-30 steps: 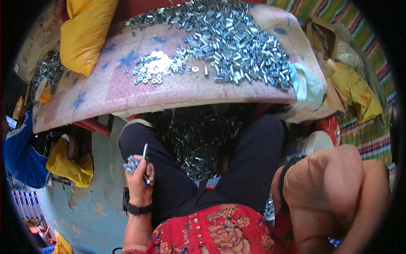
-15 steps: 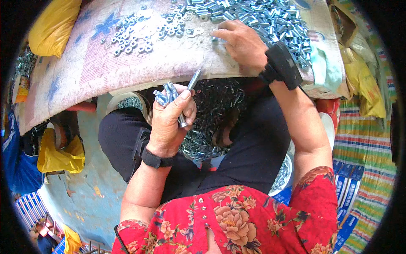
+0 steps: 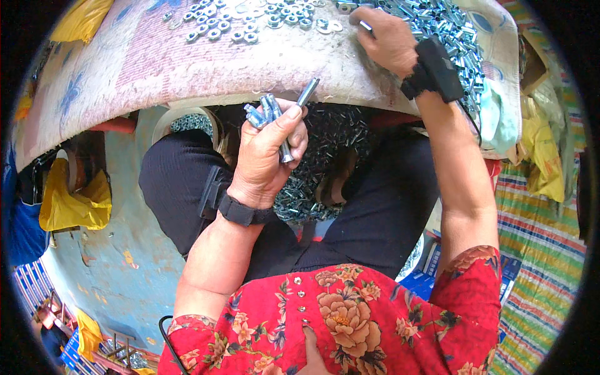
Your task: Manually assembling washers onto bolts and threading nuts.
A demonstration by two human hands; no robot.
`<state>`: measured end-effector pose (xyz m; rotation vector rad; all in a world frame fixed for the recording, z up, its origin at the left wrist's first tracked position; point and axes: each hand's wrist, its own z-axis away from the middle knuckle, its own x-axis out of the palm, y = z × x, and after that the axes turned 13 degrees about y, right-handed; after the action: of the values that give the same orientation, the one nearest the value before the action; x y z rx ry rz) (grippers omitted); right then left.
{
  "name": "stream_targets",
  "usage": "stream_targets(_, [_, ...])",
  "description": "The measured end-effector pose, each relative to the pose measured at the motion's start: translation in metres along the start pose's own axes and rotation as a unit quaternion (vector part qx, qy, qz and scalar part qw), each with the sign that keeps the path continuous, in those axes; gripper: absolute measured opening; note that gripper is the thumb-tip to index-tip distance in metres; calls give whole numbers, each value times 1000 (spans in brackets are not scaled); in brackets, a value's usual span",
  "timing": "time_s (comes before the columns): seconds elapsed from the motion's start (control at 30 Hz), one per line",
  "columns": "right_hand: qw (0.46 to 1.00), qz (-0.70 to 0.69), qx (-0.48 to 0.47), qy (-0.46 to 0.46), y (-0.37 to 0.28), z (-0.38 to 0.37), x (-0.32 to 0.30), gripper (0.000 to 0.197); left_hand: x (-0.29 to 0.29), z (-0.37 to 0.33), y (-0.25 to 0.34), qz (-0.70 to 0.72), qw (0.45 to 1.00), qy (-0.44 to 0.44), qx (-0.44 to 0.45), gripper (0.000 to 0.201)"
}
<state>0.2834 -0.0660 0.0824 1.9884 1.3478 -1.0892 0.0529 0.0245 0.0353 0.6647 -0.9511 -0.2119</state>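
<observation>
Zinc-bright bolts are sticking up out of the left hand, whose fingers are curled tight around the bundle just below the table's near edge. Half a second ago this hand was sitting lower over the lap; now it is riding closer to the padded tabletop, so the handful is staying together while more pieces are being gathered. The right hand is reaching further up into the heap of loose bolts than before, its fingertips pinching what looks like a single bolt, though the rim of the view is bending it too much to be sure. A scatter of nuts is lying on the cloth, well apart from the left hand. Under the table, a dark sack between the knees is holding many more small metal parts, and a pale round bucket beside the left knee is also showing some inside.
</observation>
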Motion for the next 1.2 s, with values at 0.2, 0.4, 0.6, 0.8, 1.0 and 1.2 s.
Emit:
stream_targets(0.2, [907, -382, 165, -59, -63, 17, -70, 16, 1, 2, 0, 6, 1000, -12, 12, 15])
stream_targets(0.4, [886, -452, 51, -95, -83, 34, -61, 14, -6, 10, 1, -59, 995, -62, 41, 15])
stream_targets(0.6, [805, -499, 316, -54, -93, 47, -79, 7, -11, 18, 10, -139, 985, -96, 43, 15])
stream_targets(0.8, [888, -419, 169, -83, -100, 51, -68, 11, -11, 18, 10, -212, 972, -93, 50, 11])
stream_targets(1.0, [898, -389, 182, -90, -106, 53, -61, 16, -6, 17, 7, -251, 956, -96, 119, 33])
stream_targets(1.2, [920, -373, 109, -47, -121, 45, -42, 13, -12, 17, 3, -214, 972, -74, 60, 19])
